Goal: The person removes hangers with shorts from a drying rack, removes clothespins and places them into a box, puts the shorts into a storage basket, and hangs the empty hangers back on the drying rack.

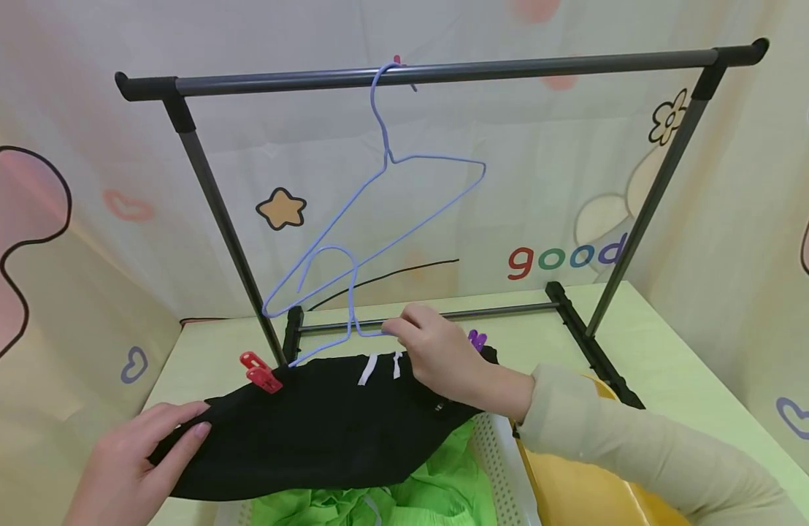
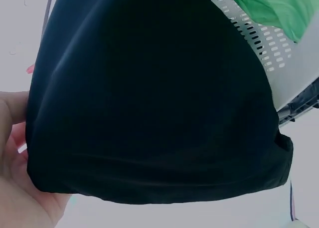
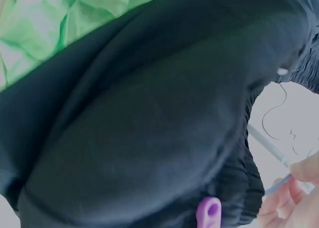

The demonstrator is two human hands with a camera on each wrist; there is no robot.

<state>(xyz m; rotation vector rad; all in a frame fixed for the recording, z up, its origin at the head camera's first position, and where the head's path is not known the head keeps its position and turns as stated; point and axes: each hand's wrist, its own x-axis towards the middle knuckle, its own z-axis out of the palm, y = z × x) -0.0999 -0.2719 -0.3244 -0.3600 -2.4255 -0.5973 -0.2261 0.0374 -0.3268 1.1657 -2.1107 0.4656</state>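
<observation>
Black shorts [image 1: 299, 431] with white drawstrings stretch across the lower head view. A red clothespin [image 1: 261, 372] grips the waistband on the left, a purple clothespin [image 1: 477, 340] on the right. The hook of a blue wire hanger [image 1: 349, 307] rises behind the waistband, its lower part hidden by the cloth. My right hand [image 1: 437, 358] pinches this hanger's wire, seen too in the right wrist view, where the fingers [image 3: 305, 169] hold the thin blue rod. With thumb and fingers, my left hand [image 1: 144, 453] holds the shorts' left edge.
A second blue hanger [image 1: 332, 223] hangs from the black rack's top bar [image 1: 470, 71]. Beneath the shorts stands a white perforated basket [image 1: 503, 467] with bright green clothing [image 1: 444, 489] inside. To its right is a yellow container [image 1: 575, 482]. The rack's feet stand on the light-green tabletop [image 1: 680, 394].
</observation>
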